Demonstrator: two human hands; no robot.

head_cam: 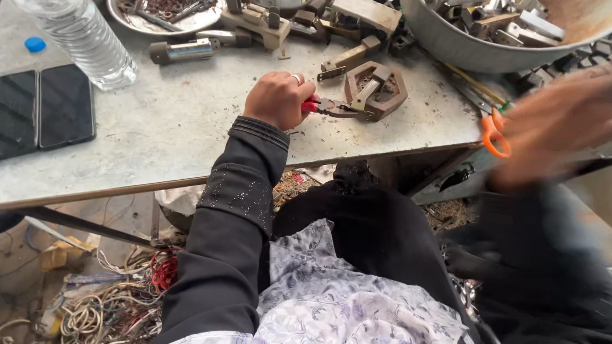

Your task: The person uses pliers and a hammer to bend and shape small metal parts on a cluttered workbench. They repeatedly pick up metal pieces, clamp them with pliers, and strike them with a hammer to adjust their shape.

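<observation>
Left hand (279, 98) fisted on red-handled pliers (332, 108), whose nose bites a hexagonal metal frame (376, 90) on the table (185, 127). Right hand (558, 123) blurred, fingers' state unclear. Prying step; next needs steadying the frame.

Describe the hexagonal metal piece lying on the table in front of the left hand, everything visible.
The hexagonal brownish metal frame looks tarnished and worn. It is open in the middle, with a paler metal bar crossing its opening at a slant. It lies flat on the grey scuffed table near the front edge. The red-handled pliers gripped by the left hand reach its left side.
</observation>
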